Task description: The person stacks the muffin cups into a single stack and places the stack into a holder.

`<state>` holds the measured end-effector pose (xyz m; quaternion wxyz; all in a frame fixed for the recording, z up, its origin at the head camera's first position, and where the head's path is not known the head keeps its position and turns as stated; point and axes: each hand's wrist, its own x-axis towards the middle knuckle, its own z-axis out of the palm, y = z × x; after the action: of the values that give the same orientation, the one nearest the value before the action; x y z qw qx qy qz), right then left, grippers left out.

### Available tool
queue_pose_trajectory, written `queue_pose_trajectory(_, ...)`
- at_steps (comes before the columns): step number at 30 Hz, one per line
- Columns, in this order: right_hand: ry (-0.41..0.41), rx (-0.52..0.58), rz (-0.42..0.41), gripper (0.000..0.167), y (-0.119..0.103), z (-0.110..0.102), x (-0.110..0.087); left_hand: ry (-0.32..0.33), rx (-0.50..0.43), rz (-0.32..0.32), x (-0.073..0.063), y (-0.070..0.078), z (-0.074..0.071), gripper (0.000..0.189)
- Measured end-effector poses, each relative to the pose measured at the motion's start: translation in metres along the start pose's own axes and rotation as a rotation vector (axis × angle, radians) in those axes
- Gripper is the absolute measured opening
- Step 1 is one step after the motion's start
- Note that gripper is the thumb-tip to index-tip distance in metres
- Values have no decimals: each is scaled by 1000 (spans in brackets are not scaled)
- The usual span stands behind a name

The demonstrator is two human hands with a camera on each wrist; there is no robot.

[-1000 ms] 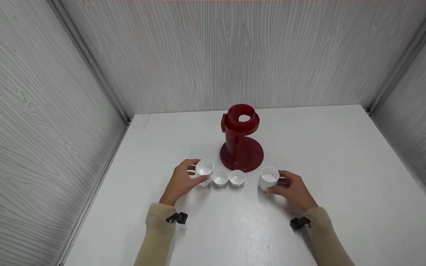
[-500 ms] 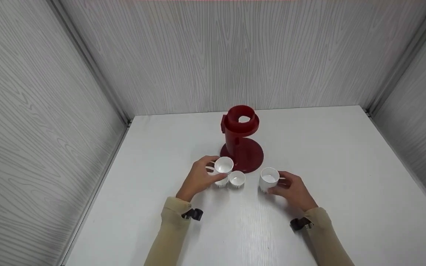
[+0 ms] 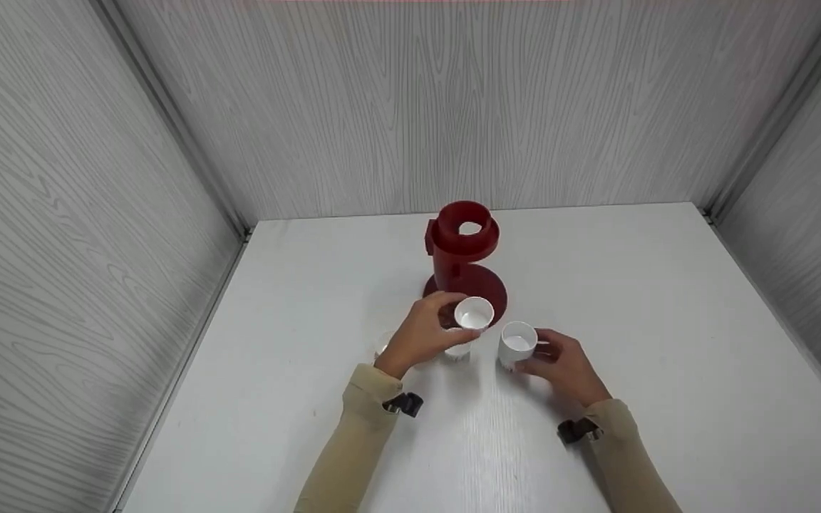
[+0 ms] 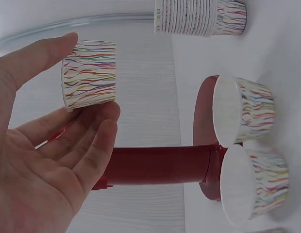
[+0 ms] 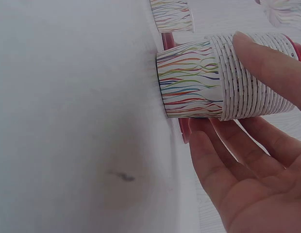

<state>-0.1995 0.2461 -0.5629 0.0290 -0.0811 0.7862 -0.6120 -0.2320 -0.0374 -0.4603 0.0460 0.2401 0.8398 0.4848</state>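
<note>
My left hand (image 3: 425,331) pinches a single white paper cup (image 3: 474,313) by its sides, raised above the table; colourful wavy lines on its wall (image 4: 90,73) show in the left wrist view. Below it a small paper cup (image 3: 457,352) stands on the table, partly covered. Another cup (image 3: 383,346) peeks out left of the wrist, and the one between them is hidden by the hand. Thumb and fingers of my right hand (image 3: 564,363) grip a stack of nested paper cups (image 5: 252,77), which stands upright on the table to the right.
Just behind the cups is a red stand (image 3: 462,242) with a ring on top and a round base. White table surface (image 3: 631,285) spreads on both sides, bounded by a back wall (image 3: 410,107) and side walls with a grey wood-grain pattern.
My left hand has carried its paper cup to the right, across the row of standing cups and closer to the stack. My right hand and the stack have stayed in place.
</note>
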Motion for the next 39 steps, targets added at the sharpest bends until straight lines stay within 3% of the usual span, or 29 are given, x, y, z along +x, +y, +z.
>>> queue_pose_trajectory(5,-3,-22,14,65,0,-1,0,-28,-14,16,7,3,15,60)
queue_pose_trajectory(11,-1,-23,10,64,-1,-2,0,-28,35,30,15,9,29,60)
queue_pose_trajectory(21,-8,2,17,60,0,-1,-1,-39,80,-1,21,9,50,62)
queue_pose_trajectory(39,-2,-27,1,62,1,-1,0,-56,123,51,27,4,70,55)
